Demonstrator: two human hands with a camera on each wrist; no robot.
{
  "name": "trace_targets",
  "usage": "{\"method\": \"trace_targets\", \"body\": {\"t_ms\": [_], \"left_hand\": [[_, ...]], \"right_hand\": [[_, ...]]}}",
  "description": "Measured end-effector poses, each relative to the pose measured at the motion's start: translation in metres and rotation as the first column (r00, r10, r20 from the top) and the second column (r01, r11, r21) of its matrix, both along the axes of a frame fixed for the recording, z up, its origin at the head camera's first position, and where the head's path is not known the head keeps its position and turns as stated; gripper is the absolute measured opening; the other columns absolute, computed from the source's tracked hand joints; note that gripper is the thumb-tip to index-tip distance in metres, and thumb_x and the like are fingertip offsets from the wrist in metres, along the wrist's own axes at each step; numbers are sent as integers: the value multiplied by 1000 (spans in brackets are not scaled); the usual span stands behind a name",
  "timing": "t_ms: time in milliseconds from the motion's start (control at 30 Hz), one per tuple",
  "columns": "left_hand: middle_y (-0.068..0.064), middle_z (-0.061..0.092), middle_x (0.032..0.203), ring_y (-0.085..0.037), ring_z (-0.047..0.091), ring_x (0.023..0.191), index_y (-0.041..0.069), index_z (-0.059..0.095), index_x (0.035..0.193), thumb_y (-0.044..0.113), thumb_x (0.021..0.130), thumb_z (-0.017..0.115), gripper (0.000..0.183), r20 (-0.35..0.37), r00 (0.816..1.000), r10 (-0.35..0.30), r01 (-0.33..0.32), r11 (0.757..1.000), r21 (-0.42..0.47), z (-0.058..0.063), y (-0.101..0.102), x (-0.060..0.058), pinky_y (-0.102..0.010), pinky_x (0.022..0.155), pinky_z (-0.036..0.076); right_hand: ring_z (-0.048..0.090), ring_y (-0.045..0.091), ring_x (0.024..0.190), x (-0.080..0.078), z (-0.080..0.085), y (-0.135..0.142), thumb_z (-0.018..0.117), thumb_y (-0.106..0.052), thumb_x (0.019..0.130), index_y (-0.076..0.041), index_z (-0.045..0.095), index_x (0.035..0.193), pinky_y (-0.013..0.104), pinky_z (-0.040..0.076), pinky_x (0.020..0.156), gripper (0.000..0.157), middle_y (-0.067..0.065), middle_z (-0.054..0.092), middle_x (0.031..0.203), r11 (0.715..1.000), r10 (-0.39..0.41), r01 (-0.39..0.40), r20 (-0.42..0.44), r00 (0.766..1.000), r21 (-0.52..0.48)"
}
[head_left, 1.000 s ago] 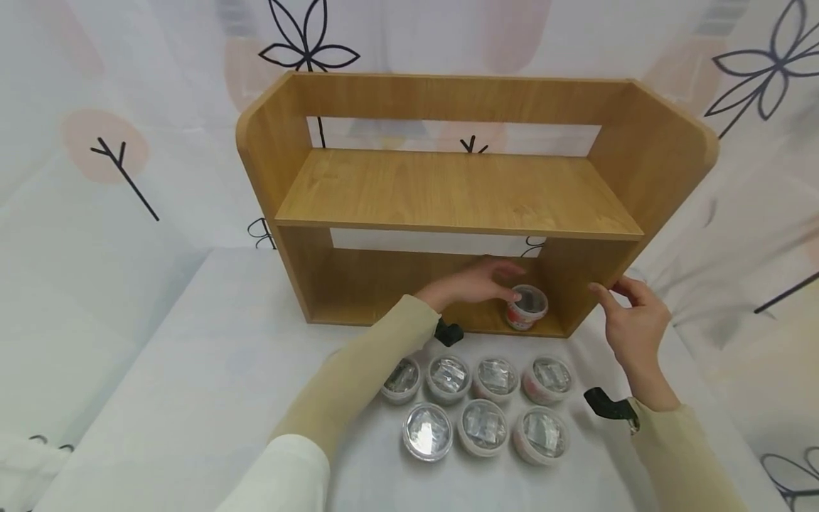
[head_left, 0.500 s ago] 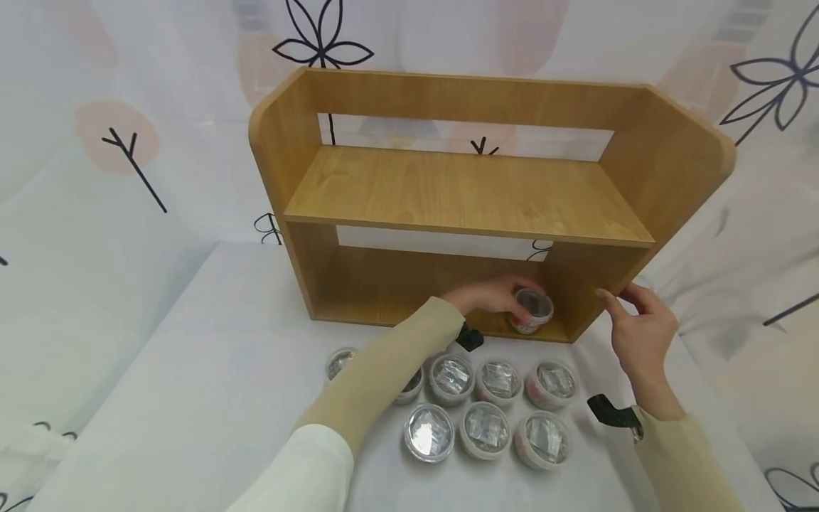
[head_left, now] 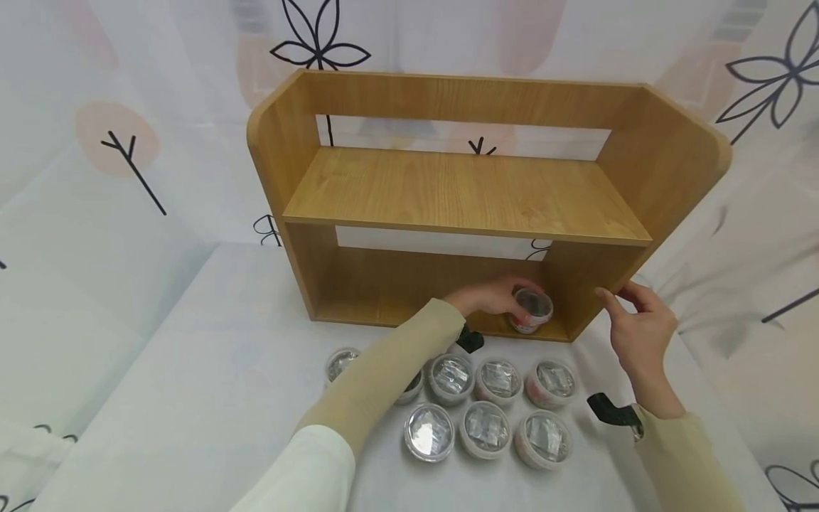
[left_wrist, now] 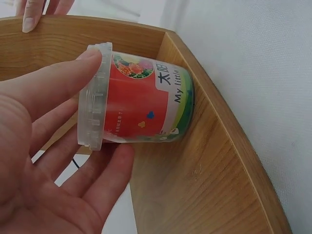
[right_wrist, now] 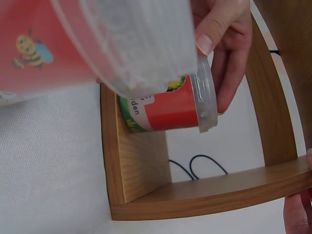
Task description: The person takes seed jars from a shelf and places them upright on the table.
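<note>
In the head view, my left hand (head_left: 493, 296) grips a small lidded plastic tub (head_left: 536, 304) at the right end of the lower shelf. The left wrist view shows the tub's red label (left_wrist: 136, 97) and clear lid (left_wrist: 95, 97). There the thumb lies along one side of the lid, with the fingers around the other side. The tub's base is against the shelf board. My right hand (head_left: 642, 328) pinches the front edge of the wooden shelf unit's (head_left: 467, 188) right side panel between thumb and fingers.
Several similar tubs with silvery tops, among them one front tub (head_left: 429, 432), stand in rows before the shelf unit. My left sleeve (head_left: 377, 384) passes over part of the back row. A patterned white cloth (head_left: 435, 35) hangs behind.
My left hand has shifted right, and its fingers have closed around the far side of the tub. The right hand keeps its hold on the side panel. The head view has shifted slightly.
</note>
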State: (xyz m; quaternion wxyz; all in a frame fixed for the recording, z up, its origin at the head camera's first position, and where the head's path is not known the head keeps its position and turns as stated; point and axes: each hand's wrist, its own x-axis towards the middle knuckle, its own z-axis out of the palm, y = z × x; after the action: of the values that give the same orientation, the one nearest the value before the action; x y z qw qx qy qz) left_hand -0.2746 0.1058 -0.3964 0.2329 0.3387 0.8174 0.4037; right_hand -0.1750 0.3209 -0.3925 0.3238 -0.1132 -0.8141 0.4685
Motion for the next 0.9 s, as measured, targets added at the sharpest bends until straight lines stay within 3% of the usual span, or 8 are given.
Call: {"method": "trace_targets", "body": {"t_ms": [533,700,900], "left_hand": [[0,61,131,-8,56,109,11,58,139,18,82,82,62,2,999,54,-54,998,38,9,-3,5,-16,85,46],[-3,60,130,-8,56,107,7,57,138,13,82,82,62,0,999,37,-37,995,93,18,-7,9,-15,83,47],[-3,60,130,-8,56,108,6,56,139,15,82,81,63,-69,998,1,8,993,121,31,-18,13,-14,83,47]], "right_hand": [[57,-3,91,3,0,1,78,-27,87,-3,73,118,16,47,86,39,-19,64,91,1000,-16,16,18,1000,2],[58,-1,94,2,0,1,78,-28,87,-5,72,119,18,47,89,40,-14,66,95,1000,-16,16,38,999,-7],[57,0,96,2,3,0,77,-29,88,-5,72,120,20,47,92,40,-11,68,98,1000,-16,16,53,998,-3]]}}
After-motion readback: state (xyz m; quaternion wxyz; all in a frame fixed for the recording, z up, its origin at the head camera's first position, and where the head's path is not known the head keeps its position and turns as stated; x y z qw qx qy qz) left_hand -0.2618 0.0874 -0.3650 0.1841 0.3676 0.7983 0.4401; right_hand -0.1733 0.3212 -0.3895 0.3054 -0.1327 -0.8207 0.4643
